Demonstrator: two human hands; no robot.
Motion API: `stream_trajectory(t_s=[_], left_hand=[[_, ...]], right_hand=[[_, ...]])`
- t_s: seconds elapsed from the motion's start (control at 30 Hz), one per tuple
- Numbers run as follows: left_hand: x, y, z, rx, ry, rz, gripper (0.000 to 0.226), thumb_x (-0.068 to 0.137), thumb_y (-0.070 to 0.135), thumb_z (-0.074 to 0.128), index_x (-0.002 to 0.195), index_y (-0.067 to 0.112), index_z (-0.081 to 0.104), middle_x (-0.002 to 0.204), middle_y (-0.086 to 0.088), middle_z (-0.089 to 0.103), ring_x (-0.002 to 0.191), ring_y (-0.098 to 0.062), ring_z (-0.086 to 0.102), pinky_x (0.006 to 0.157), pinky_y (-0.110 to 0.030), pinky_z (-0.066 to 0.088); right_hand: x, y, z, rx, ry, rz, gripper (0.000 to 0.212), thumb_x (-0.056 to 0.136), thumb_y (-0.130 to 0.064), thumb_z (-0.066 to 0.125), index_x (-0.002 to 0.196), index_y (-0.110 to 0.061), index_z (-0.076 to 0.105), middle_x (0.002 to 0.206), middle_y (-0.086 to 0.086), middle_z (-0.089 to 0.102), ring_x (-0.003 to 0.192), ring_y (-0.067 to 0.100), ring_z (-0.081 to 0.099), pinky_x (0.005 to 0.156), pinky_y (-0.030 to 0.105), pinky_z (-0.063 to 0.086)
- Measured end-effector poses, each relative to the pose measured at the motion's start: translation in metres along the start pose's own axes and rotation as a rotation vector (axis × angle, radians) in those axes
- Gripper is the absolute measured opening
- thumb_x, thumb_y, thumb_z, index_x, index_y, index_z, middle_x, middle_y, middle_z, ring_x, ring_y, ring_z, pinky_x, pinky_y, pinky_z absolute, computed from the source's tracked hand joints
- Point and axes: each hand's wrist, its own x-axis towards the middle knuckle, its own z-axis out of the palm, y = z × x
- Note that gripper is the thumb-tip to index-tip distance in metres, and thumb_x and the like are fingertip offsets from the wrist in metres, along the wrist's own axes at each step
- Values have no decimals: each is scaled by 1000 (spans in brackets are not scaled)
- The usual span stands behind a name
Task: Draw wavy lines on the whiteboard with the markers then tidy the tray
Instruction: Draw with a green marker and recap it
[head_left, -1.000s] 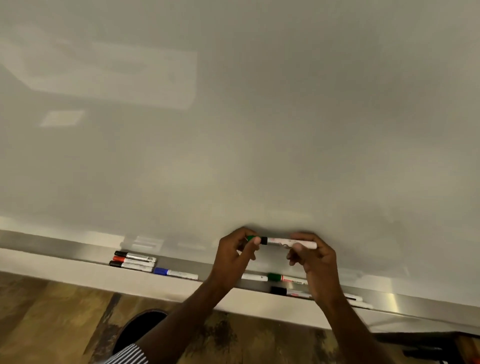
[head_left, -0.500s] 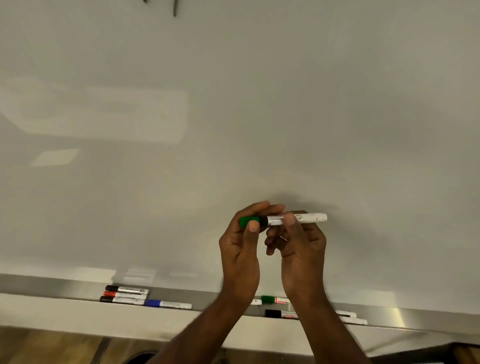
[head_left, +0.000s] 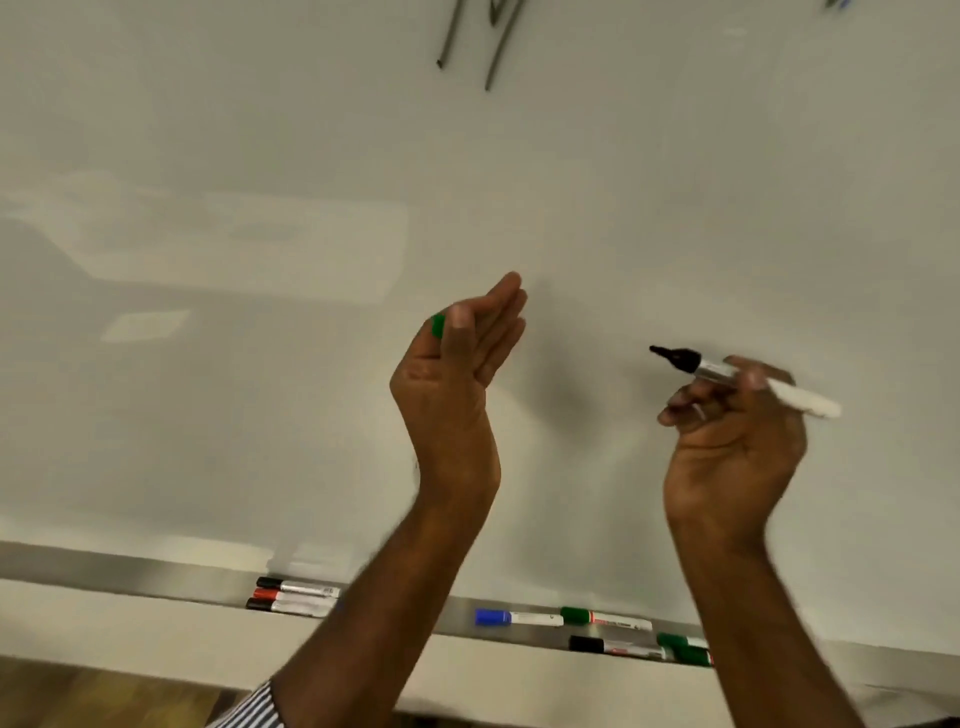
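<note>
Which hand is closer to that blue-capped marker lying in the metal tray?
Left. The left hand hangs above the blue-capped marker, slightly leftward; the right hand is farther off, up to its right.

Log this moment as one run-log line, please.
left hand: holds green cap | right hand: grips uncapped marker | whiteboard: tip not touching

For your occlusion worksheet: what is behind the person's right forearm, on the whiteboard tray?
Green caps of two markers poke out left of the right forearm on the tray. Their barrels are covered, so anything further along is unseen.
</note>
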Motion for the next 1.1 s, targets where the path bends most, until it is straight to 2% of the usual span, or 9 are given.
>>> stream_trajectory(t_s=[0.17,0.27,0.37,0.43,0.5,0.67,0.8,0.9,1.1], left_hand=[[43,41,8,194,-265,211,29,108,12,32,94,3,56,122,-20,69,115,-34,67,97,-53,53],[70,71,18,350,-393,459,26,105,5,38,97,-3,62,120,-19,70,119,-28,65,102,-53,50],[102,101,25,522,-459,710,22,103,6,49,106,-4,68,125,-14,68,127,-23,59,108,-46,45],[124,117,29,659,-464,837,22,101,12,54,114,3,70,131,-8,66,135,-19,52,110,-43,44],[146,132,32,765,-452,935,26,101,20,56,121,10,68,139,-3,61,141,-16,45,109,-48,43],[201,169,43,981,-416,1172,36,102,26,52,133,11,62,150,-6,50,147,-23,37,119,-52,28],[237,197,56,1146,-333,1313,43,102,26,48,142,9,54,155,-10,44,148,-28,34,122,-52,24],[262,212,64,1220,-277,1343,46,103,27,45,146,11,50,157,-9,40,149,-28,31,123,-51,20],[294,212,59,1253,-285,1360,45,104,21,45,148,10,46,159,-9,37,150,-27,28,125,-49,14]], right_hand=[[24,-32,60,-146,-232,-243,8,96,-9,53,98,-12,60,75,5,65,60,24,61,51,28,47],[34,-47,93,-178,-294,-341,10,95,-5,52,99,-10,60,78,9,64,61,25,62,51,28,47],[43,-61,123,-190,-332,-432,13,94,-3,51,99,-10,60,77,4,67,62,24,63,51,28,48],[49,-70,141,-207,-350,-481,14,94,-2,52,99,-11,61,77,3,68,62,25,63,51,29,48],[55,-78,160,-220,-370,-538,13,94,-2,54,99,-11,62,78,9,66,63,28,63,51,30,47],[73,-100,210,-266,-456,-704,13,96,-2,52,101,-8,63,81,5,69,65,31,64,49,32,48],[94,-122,255,-310,-488,-882,9,99,-6,55,105,-3,62,86,16,68,67,37,65,48,36,48],[112,-139,289,-416,-484,-1026,11,97,-11,63,104,-3,62,91,20,70,73,36,70,51,44,52],[140,-153,333,-597,-387,-1183,19,95,-18,67,95,1,66,87,6,71,74,23,73,57,49,57]])
